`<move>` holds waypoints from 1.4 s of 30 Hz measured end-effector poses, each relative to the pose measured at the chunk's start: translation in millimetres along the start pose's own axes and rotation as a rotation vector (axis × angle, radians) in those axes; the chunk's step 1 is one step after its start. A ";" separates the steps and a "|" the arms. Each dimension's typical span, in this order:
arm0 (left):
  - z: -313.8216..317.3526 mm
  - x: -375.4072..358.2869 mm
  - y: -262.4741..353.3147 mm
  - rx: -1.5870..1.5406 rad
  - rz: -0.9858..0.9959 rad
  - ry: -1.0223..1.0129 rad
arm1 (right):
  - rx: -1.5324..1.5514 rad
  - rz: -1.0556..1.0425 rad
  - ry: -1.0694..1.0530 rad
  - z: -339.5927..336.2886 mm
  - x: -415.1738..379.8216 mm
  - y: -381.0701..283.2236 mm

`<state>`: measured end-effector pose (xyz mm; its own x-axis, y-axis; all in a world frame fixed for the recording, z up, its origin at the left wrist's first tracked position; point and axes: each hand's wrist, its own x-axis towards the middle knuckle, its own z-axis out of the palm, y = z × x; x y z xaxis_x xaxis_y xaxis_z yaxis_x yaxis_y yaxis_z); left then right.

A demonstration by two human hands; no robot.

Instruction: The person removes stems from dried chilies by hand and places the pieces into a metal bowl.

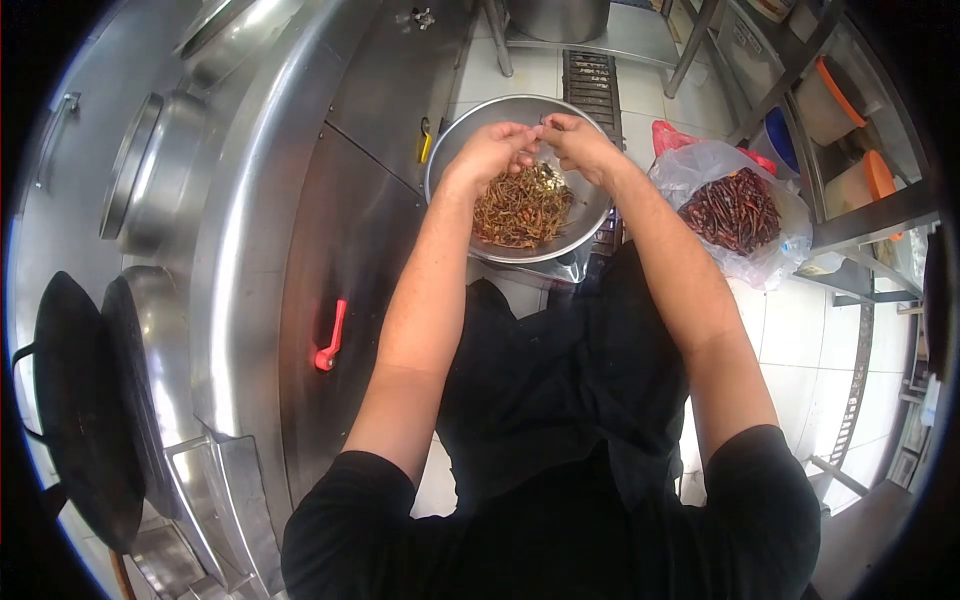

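Note:
Both my hands meet over the far part of a wide metal bowl (440,165). My left hand (495,155) is closed in a pinch, its fingertips against those of my right hand (578,145), which pinches too. A small dark piece shows between the fingertips, too small to name. Beneath them lies a heap of thin brown and greenish strips (520,212), with pale seed-like bits (550,178) near its upper right side. To the right, dried red chillies (735,212) fill an opened clear plastic bag (680,165).
A steel counter front with a red lever handle (332,335) and a yellow handle (424,140) runs along the left. A dark wok (80,410) stands at far left. Behind the bowl is a floor drain grate (592,85). Metal shelving with tubs (830,105) borders the right.

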<state>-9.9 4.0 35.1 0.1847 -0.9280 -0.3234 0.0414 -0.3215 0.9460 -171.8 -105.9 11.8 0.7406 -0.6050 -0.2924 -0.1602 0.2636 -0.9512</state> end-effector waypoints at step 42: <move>2.5 54.7 -52.9 0.875 0.145 0.129 | -0.169 -0.084 0.305 -14.9 9.7 -6.4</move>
<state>-4.5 -30.2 -32.7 0.2411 -0.9592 -0.1476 -0.7445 -0.2804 0.6059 -173.4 -124.7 13.6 0.5311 -0.8223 -0.2044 -0.2321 0.0908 -0.9684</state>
